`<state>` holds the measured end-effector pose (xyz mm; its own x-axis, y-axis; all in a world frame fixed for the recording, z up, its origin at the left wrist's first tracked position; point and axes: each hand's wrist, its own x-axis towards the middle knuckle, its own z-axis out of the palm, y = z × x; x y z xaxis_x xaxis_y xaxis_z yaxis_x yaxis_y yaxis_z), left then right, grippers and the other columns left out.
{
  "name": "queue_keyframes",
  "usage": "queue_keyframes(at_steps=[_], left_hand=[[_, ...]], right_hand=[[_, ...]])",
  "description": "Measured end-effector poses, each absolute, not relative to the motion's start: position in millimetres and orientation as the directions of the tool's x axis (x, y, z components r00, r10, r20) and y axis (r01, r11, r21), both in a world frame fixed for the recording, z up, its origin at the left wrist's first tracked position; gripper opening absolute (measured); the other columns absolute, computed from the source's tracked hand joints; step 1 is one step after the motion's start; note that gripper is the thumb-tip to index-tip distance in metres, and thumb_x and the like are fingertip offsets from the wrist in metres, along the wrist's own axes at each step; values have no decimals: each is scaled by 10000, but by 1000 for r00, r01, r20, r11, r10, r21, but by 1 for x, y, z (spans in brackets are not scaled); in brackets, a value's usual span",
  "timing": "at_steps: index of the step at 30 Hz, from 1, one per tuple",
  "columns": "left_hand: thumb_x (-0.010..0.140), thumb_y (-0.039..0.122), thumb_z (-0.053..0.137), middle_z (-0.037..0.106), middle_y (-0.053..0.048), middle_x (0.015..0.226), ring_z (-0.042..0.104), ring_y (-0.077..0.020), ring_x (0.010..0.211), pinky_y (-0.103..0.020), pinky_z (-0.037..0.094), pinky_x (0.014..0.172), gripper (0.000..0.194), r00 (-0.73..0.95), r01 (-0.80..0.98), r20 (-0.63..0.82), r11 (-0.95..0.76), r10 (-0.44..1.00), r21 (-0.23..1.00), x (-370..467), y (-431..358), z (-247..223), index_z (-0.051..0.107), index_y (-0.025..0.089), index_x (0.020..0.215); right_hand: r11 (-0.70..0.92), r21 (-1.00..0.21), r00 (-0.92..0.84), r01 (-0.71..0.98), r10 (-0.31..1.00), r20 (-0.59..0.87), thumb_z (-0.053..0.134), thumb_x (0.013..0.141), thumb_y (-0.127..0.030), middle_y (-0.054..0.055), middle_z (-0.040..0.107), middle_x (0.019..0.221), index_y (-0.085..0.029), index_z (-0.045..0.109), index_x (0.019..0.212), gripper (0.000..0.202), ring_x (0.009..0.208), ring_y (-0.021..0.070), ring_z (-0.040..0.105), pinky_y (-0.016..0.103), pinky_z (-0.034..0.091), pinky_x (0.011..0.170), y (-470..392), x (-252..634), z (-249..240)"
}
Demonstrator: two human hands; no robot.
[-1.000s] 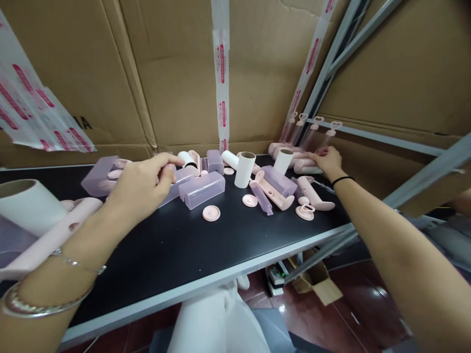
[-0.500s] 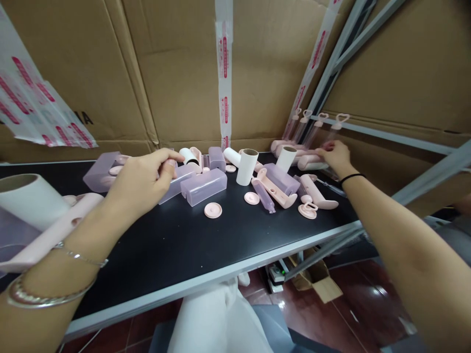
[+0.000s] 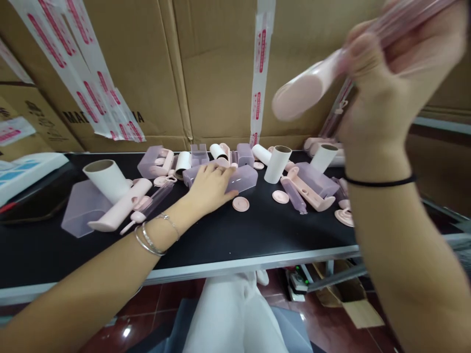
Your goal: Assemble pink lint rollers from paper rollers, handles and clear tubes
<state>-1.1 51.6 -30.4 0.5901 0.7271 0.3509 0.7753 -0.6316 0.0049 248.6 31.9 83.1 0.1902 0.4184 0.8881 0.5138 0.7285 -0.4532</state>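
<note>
Head view: we find the right grip [image 3: 386, 81] wrapped around a pink-ended piece [image 3: 303, 90], above the bench [image 3: 272, 233]. Lower left of it, the left grip [image 3: 211, 186] lies on a lilac box [image 3: 246, 178]; whether pinching, we cannot tell. We judge carrying in hand; next calls for steadiness.

and here's brown cardboard [image 3: 217, 73] walling off the whole back, white tape [image 3: 262, 81] with red print running down it, black letters [image 3: 75, 117] at left! in front, a black tabletop [image 3: 235, 240] with a pale metal edge [image 3: 235, 268]; below, dark red tiles [image 3: 147, 314] catching bright glints [image 3: 126, 332], an open carton [image 3: 362, 314] at right!
</note>
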Motion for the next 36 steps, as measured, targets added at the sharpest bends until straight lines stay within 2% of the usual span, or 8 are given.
queue_keyframes(at_steps=[4, 6, 8, 14, 19, 24, 29, 36], left_hand=[[762, 358, 640, 596, -162, 1271, 573, -313, 1141, -465, 462, 962, 689, 324, 663, 480, -558, 815, 499, -4, 50, -14, 426, 142, 1380], [803, 444, 563, 591, -149, 1262, 615, -271, 1070, -419, 528, 869, 611, 140, 355, 428, -449, 893, 820, -9, 48, -2, 449, 146, 1325], [840, 450, 482, 625, -143, 1161, 656, -228, 929, -357, 562, 740, 484, 133, 9, 303, -307, 944, 952, -11, 43, 6, 513, 131, 1204], [859, 428, 498, 661, -109, 974, 638, -201, 808, -307, 558, 636, 392, 463, -320, 170, -15, 870, 947, -1, 20, 4, 589, 134, 1101], [868, 393, 468, 630, -117, 987, 602, -202, 836, -310, 552, 627, 403, 453, -377, 155, 31, 878, 926, 5, 20, -8, 555, 103, 1133], [825, 412, 541, 608, -88, 1016, 592, -209, 844, -320, 525, 638, 427, 366, -413, 247, -81, 897, 907, 4, 28, -15, 500, 146, 1156], [736, 269, 598, 600, -26, 1196, 525, -268, 1178, -404, 435, 957, 480, 324, -495, 328, -137, 887, 858, 0, 33, -17, 451, 246, 1192], [663, 286, 733, 510, -100, 1333, 461, -298, 1264, -465, 369, 1041, 793, 285, -385, 488, -368, 825, 847, -6, 41, -20, 321, 232, 1338]], right_hand=[[779, -241, 167, 579, 176, 970, 320, 874, -723, 47, 558, 1075, -241, 379, 1091, 533, 1074, 223, 635, 395, 496, 936, 22, 199, 57], [712, -211, 154, 670, 145, 977, 233, 909, -700, 58, 552, 1121, -269, 355, 1161, 514, 1093, 240, 631, 416, 503, 950, 17, 195, 45], [660, -218, 154, 719, 155, 976, 196, 959, -578, 41, 529, 1175, -342, 320, 1212, 368, 1127, 231, 617, 420, 515, 948, 12, 194, 36], [714, -352, 21, 605, 427, 904, 261, 973, -445, 38, 574, 1207, -403, 298, 1329, 361, 1184, 222, 587, 444, 509, 964, 12, 176, 13], [912, -407, 52, 58, 404, 913, 620, 863, -424, -17, 654, 1054, -390, 569, 1153, 296, 1047, 202, 640, 403, 516, 930, 36, 174, -2], [895, -422, 16, -145, 428, 903, 715, 805, -281, -23, 678, 1032, -331, 629, 1092, 304, 1009, 159, 647, 336, 521, 927, 40, 177, 0], [858, -476, -7, -194, 484, 875, 742, 761, -244, -14, 687, 1014, -317, 651, 1030, 293, 1041, 180, 643, 338, 538, 907, 25, 171, 8], [726, -574, 0, -378, 620, 784, 755, 753, -243, -22, 678, 920, -257, 644, 875, 166, 960, 140, 664, 290, 556, 862, 24, 167, 10]])
